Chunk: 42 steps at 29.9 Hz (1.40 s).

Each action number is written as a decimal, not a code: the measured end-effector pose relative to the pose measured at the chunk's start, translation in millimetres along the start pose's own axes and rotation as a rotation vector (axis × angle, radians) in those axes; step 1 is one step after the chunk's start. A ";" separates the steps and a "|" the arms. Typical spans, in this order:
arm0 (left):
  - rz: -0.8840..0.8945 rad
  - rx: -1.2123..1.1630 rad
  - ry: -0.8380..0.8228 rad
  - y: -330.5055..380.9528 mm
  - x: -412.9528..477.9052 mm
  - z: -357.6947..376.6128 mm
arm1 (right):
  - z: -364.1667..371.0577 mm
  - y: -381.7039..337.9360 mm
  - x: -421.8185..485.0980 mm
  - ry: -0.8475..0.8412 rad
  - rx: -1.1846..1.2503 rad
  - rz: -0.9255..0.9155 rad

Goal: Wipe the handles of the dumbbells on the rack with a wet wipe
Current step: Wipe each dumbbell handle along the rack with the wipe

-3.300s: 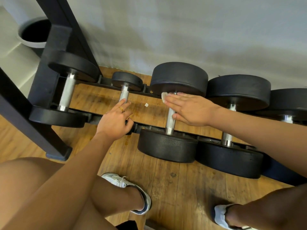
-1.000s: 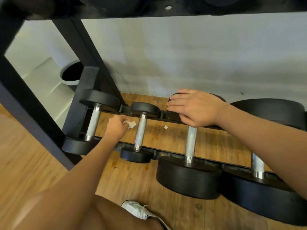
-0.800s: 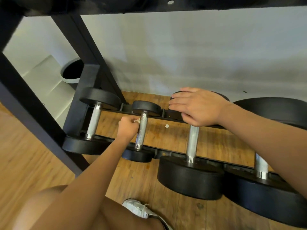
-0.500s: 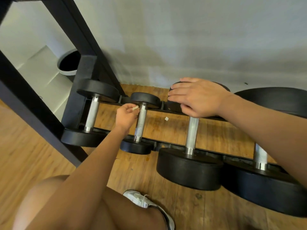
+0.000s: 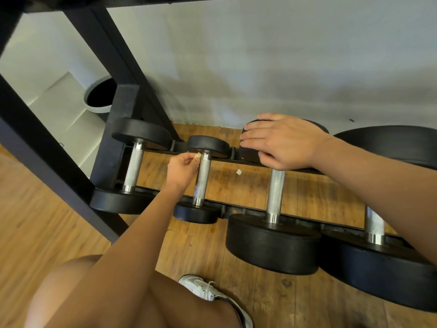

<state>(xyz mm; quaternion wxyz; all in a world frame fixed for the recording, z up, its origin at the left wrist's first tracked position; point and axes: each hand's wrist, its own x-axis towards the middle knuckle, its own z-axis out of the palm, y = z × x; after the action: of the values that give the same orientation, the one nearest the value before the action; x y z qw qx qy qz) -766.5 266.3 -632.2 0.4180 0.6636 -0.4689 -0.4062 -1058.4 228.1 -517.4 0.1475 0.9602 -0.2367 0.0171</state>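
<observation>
Several black dumbbells with knurled silver handles lie across the bottom rails of the rack (image 5: 236,210). My left hand (image 5: 181,170) pinches a small white wet wipe (image 5: 197,155) against the top of the small dumbbell's handle (image 5: 203,178). My right hand (image 5: 281,140) lies flat, fingers straight, on the far head of the bigger dumbbell, whose handle (image 5: 275,192) shows below it. Another dumbbell handle (image 5: 133,170) is at the far left and one more handle (image 5: 374,224) at the right, partly behind my right forearm.
A black rack upright (image 5: 45,159) slants across the left and an upper shelf beam runs along the top. A scrap of white paper (image 5: 238,171) lies on the wooden floor under the rack. A round bin (image 5: 100,95) stands at the back left. My shoe (image 5: 205,288) is below.
The wipe passed from my right hand to my left. My left hand has brought it onto the small dumbbell's handle and up to its top end. My right hand stays on the bigger dumbbell's head.
</observation>
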 end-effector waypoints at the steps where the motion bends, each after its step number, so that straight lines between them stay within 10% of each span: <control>1: 0.002 0.002 -0.002 0.4 -0.2 0.0 | -0.2 -0.2 0.1 -0.003 -0.001 0.000; 7: -0.238 -0.404 0.006 4.9 -3.0 0.9 | -0.8 -0.3 0.4 -0.002 -0.003 0.000; 23: -0.337 -0.459 0.036 4.1 13.2 4.2 | -0.9 -0.8 1.2 -0.022 0.003 0.009; 42: -0.174 0.007 -0.038 -4.4 15.7 -8.9 | -1.7 -0.7 -0.1 -0.012 -0.011 0.006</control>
<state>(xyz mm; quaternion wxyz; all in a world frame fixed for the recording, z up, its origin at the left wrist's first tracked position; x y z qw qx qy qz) -753.3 253.7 -635.8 0.3698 0.6954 -0.4189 -0.4519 -1058.1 229.3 -516.0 0.1511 0.9587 -0.2408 0.0104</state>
